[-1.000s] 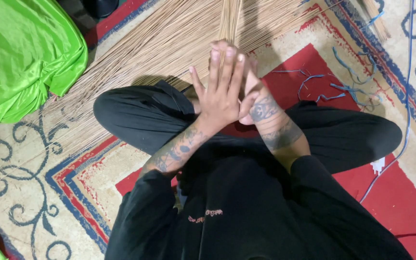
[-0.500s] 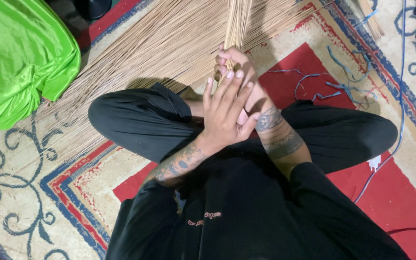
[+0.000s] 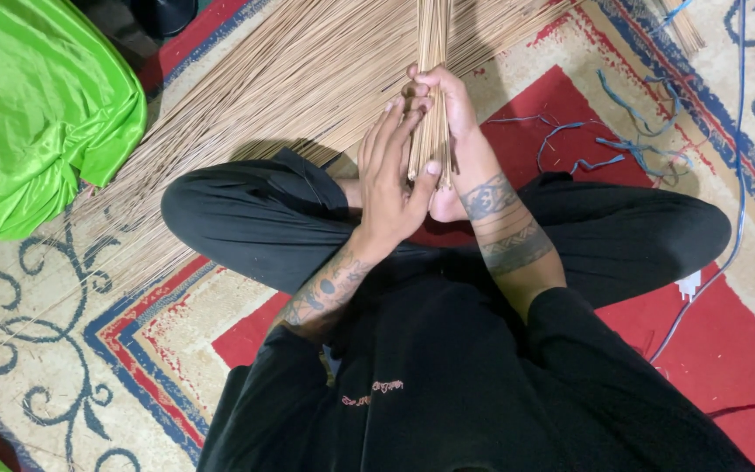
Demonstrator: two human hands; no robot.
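A person is sitting cross-legged on a rug (image 3: 89, 350), holding a bundle (image 3: 432, 96) of thin sticks upright over the legs. The sticks could be slipping out and fanning apart if the hold is getting loose, because they are thin and smooth. Loose ones could be mixing back into the big pile (image 3: 264, 105) lying on the rug toward its far edge. The right hand (image 3: 456, 131) is wrapping its grip closed around the bundle. The left hand (image 3: 391, 188) is pressing flat on the bundle's side, fingers mostly straight, thumb tucked by the bottom ends. A green cloth (image 3: 37, 114) is lying at the rug's far left corner.
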